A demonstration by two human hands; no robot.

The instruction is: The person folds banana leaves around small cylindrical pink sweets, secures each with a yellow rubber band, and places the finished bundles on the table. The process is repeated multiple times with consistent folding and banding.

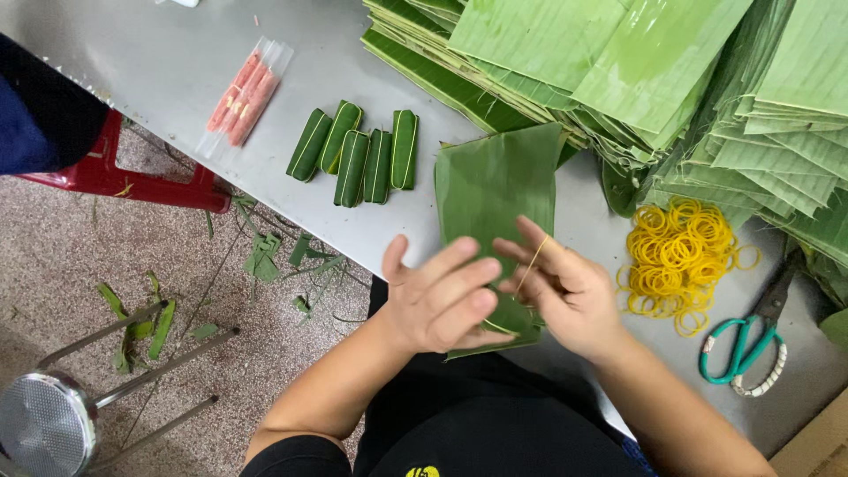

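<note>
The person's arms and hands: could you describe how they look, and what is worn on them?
Both hands, the left hand and the right hand, are bare, without gloves, rings or a watch. The forearms are uncovered; a short black sleeve shows at the left upper arm.

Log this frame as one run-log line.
left hand: over leaf | right hand: yellow rubber band stretched on fingers | banana leaf: flat on table | wrapped rolls: upper left

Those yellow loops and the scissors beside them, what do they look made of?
The yellow loops look like rubber bands: thin, matte and floppy, lying in a tangled heap. The scissors seem to have dark metal blades and smooth teal handles, probably plastic; one handle is wrapped in something whitish.
</note>
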